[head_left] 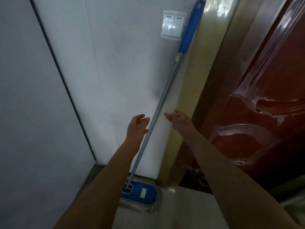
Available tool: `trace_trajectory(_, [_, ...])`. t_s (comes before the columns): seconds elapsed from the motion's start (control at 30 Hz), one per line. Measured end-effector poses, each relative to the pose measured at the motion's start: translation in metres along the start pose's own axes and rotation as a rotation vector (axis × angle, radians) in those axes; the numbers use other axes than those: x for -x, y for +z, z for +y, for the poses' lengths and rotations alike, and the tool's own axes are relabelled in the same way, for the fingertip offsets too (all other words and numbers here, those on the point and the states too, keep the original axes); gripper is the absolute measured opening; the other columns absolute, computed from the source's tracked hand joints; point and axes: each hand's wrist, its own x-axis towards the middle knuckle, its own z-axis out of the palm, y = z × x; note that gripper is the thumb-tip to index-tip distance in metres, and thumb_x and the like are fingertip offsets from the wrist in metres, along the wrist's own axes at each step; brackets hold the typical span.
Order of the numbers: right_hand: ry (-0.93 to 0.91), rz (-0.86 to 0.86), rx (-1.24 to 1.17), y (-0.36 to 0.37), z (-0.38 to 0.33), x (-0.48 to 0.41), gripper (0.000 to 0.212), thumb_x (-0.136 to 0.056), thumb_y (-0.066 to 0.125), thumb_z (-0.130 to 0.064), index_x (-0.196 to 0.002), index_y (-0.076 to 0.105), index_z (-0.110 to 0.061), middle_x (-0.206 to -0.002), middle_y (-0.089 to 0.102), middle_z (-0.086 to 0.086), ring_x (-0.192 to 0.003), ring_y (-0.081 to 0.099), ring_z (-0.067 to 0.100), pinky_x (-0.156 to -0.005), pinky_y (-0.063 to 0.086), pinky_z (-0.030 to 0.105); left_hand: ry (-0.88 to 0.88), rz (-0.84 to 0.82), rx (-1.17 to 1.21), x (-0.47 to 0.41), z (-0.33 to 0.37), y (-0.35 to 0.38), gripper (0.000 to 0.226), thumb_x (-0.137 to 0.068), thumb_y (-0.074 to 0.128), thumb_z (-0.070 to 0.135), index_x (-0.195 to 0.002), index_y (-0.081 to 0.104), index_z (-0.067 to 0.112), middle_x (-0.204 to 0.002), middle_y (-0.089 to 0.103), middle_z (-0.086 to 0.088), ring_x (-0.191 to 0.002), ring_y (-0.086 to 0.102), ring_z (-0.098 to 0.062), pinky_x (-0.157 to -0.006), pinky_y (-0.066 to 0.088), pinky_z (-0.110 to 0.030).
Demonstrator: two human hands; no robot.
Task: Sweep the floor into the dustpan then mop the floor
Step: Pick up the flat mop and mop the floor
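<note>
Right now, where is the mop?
In the head view, the mop leans against the white wall at centre, its blue grip beside the light switch, its head on the floor left of the golden door frame.

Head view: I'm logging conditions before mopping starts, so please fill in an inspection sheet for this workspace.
Surface: pale glossy floor.
Job's things: mop leaning against the white wall, its blue mop head flat on the floor; no broom or dustpan seen.
Clutter: blurred pale object at the lower right edge, unidentifiable.
Hands: left hand open beside the pole, contact unclear; right hand open, apart from it.
Cables: nothing seen.
Surroundings: double light switch on the wall, gold door frame, red-brown door at right.
</note>
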Motion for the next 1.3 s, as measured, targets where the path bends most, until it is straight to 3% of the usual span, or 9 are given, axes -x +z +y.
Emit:
trace_trajectory(0.07, [-0.01,-0.027,0.0,-0.004,-0.003,-0.021,0.086,-0.079,0.07,-0.048,-0.146,0.031,-0.009,-0.118,0.051,0.004,-0.109,0.05,0.015,-0.095,0.043,0.032,0.012,0.011,-0.013,-0.014,0.001,0.011,0.032,-0.091,0.058,0.024,-0.121,0.052,0.017,-0.121,0.056,-0.008,-0.11,0.057,-0.017,-0.082,0.051,-0.027])
trace_trajectory(0.17, [0.003,-0.064,-0.019,-0.013,-0.007,-0.058,0.089,-0.079,0.069,-0.05,-0.148,0.026,-0.016,-0.145,0.042,0.002,-0.128,0.045,0.019,-0.103,0.039,0.033,0.051,0.038,-0.037,-0.038,0.004,0.032,0.032,-0.091,0.058,0.025,-0.121,0.051,0.018,-0.121,0.056,-0.006,-0.108,0.057,-0.016,-0.08,0.05,-0.024])
trace_trajectory(0.27, [-0.035,-0.13,-0.025,-0.017,-0.011,-0.092,0.088,-0.079,0.068,-0.051,-0.148,0.024,-0.019,-0.15,0.036,-0.001,-0.132,0.041,0.017,-0.093,0.035,0.028,0.062,0.11,-0.044,-0.06,0.008,0.051,0.032,-0.091,0.058,0.025,-0.122,0.051,0.017,-0.119,0.057,-0.005,-0.107,0.057,-0.015,-0.081,0.049,-0.025])
trace_trajectory(0.4, [-0.103,-0.209,0.013,-0.018,-0.021,-0.134,0.071,-0.08,0.066,-0.05,-0.138,0.04,-0.017,-0.139,0.047,-0.002,-0.123,0.049,0.015,-0.089,0.039,0.028,0.053,0.233,-0.093,-0.09,0.01,0.084,0.035,-0.093,0.054,0.025,-0.126,0.051,0.015,-0.12,0.058,-0.006,-0.106,0.057,-0.016,-0.084,0.048,-0.028])
trace_trajectory(0.57, [-0.213,-0.332,-0.063,-0.008,-0.023,-0.162,0.032,-0.089,0.056,-0.047,-0.108,0.054,-0.022,-0.099,0.06,-0.013,-0.099,0.057,0.008,-0.079,0.039,0.019,0.019,0.341,-0.213,-0.109,0.004,0.106,0.035,-0.097,0.044,0.028,-0.129,0.049,0.015,-0.128,0.056,-0.004,-0.116,0.051,-0.017,-0.104,0.041,-0.039])
trace_trajectory(0.7, [-0.179,-0.381,-0.167,0.0,-0.023,-0.174,0.042,-0.095,0.044,-0.046,-0.124,0.053,-0.016,-0.114,0.059,-0.006,-0.11,0.053,0.012,-0.093,0.038,0.024,-0.012,0.363,-0.281,-0.109,-0.007,0.104,0.042,-0.1,0.034,0.038,-0.131,0.048,0.013,-0.132,0.052,-0.003,-0.119,0.047,-0.016,-0.106,0.035,-0.034])
trace_trajectory(0.9, [-0.282,-0.578,-0.119,0.026,-0.042,-0.178,0.036,-0.099,0.031,-0.048,-0.11,0.054,-0.024,-0.108,0.064,-0.008,-0.114,0.058,0.014,-0.095,0.04,0.019,0.002,0.255,-0.406,-0.115,-0.009,0.092,0.044,-0.1,0.025,0.043,-0.128,0.046,0.017,-0.115,0.048,0.005,-0.107,0.045,-0.013,-0.09,0.033,-0.028])
trace_trajectory(1.1, [-0.362,-0.577,-0.155,0.065,-0.069,-0.164,0.039,-0.092,0.037,-0.048,-0.081,0.058,-0.017,-0.072,0.069,-0.005,-0.076,0.069,0.008,-0.08,0.05,0.024,-0.021,0.309,-0.41,-0.122,-0.009,0.061,0.03,-0.099,0.028,0.042,-0.113,0.045,0.021,-0.101,0.053,0.001,-0.093,0.049,-0.013,-0.077,0.04,-0.026])
trace_trajectory(1.3, [-0.432,-0.553,-0.184,0.104,-0.079,-0.139,0.042,-0.085,0.037,-0.049,-0.061,0.047,-0.016,-0.043,0.052,-0.006,-0.049,0.056,0.006,-0.067,0.049,0.029,0.015,0.363,-0.418,-0.12,-0.008,0.031,0.035,-0.1,0.024,0.039,-0.108,0.043,0.01,-0.08,0.047,0.004,-0.074,0.045,-0.009,-0.066,0.037,-0.022])
